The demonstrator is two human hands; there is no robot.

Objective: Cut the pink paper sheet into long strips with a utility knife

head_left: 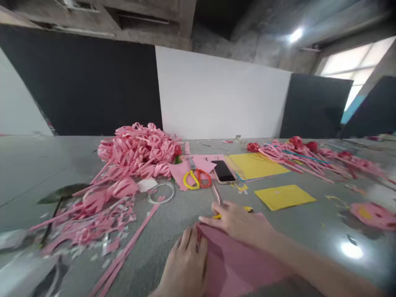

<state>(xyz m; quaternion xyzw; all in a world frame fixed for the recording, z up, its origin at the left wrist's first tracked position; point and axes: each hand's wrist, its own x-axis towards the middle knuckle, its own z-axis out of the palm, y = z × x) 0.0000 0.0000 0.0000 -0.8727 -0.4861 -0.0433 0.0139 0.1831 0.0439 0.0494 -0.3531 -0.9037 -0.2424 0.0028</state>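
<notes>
A large sheet of pink paper [241, 264] lies on the grey floor close in front of me. Over its left edge is my left hand [187, 262], its fingers close together and curved down onto the paper; what is under the fingertips is hidden. My right hand [236, 222] rests across the sheet's top edge with thumb and fingers apart. Beneath and beside its fingers a yellow tool [248, 209] shows in part. Scissors [198, 179] with one yellow and one red-orange loop lie beyond the hands, next to a phone [223, 172].
Heaped pink paper loops [139, 150] and scraps [93, 222] cover the left. A ring of clear tape [161, 193] lies nearer the middle. Yellow sheets [284, 196] lie right of the phone, with pink flowers and strips [297, 152] beyond. A white panel [222, 95] stands behind.
</notes>
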